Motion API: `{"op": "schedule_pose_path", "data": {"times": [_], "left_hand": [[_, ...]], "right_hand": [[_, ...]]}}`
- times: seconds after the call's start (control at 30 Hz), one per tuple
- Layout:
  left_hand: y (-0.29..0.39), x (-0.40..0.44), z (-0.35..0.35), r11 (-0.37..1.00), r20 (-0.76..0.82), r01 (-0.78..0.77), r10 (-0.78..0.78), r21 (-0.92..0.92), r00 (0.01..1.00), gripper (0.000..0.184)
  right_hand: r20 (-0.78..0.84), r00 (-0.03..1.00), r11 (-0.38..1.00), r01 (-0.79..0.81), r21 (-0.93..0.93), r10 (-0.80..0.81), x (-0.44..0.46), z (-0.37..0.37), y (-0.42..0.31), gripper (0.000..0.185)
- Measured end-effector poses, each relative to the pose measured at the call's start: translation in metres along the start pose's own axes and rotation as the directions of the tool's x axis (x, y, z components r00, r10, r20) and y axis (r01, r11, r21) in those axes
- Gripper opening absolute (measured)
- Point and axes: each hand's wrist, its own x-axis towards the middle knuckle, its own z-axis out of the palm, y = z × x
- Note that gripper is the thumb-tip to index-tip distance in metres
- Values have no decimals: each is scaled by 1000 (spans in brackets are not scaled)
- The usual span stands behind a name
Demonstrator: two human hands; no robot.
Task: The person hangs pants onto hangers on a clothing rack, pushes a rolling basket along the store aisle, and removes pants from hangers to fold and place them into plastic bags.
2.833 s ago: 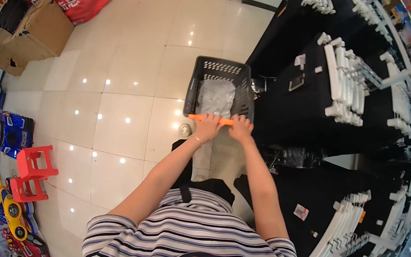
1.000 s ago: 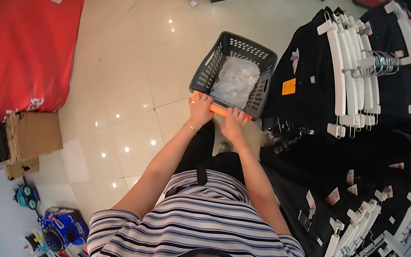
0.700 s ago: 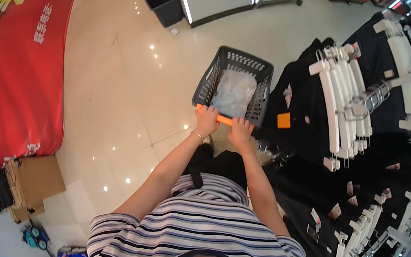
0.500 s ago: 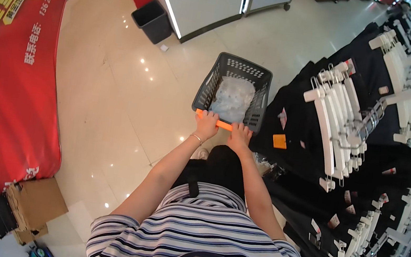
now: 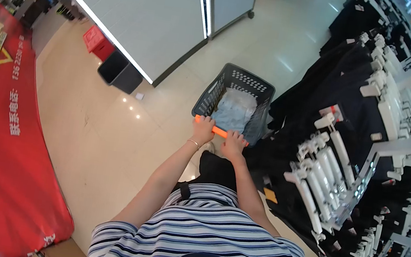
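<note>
In front of my body is a dark grey plastic shopping basket (image 5: 209,98) with perforated walls and an orange handle (image 5: 219,131) on its near side. My left hand (image 5: 203,130), with a bracelet at the wrist, is closed around the handle's left part. Further right on the same handle, my right hand (image 5: 235,144) is wrapped round it too. Inside the basket lies a pale, crumpled bundle that looks like clear plastic (image 5: 235,109); what it contains I cannot make out.
Black garments on white hangers (image 5: 316,171) crowd the right side. A grey counter (image 5: 128,5) stands ahead, with a dark bin (image 5: 121,72) and a red bin (image 5: 98,43) by its corner. A red banner cloth (image 5: 3,167) covers the left.
I have moved forward along the aisle with the basket. The counter and bins appear closer and further left, and the hangers have slid nearer. Both hands keep their hold on the handle.
</note>
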Motion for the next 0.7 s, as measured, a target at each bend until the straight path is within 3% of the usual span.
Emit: {"op": "schedule_pose_path", "data": {"times": [0.23, 0.43, 0.53, 0.7], "left_hand": [[-7, 122, 6, 998, 148, -53, 59, -47, 987, 25], [3, 232, 15, 989, 237, -127, 143, -81, 961, 24], [8, 281, 21, 978, 216, -198, 209, -71, 954, 25], [17, 372, 24, 946, 236, -310, 323, -94, 916, 26]], "right_hand": [[-47, 988, 986, -140, 94, 145, 97, -17, 23, 41], [-202, 944, 952, -219, 212, 262, 180, -33, 57, 36], [-306, 910, 940, -196, 281, 281, 213, -42, 74, 36], [-324, 857, 900, -302, 314, 400, 287, -61, 102, 33]]}}
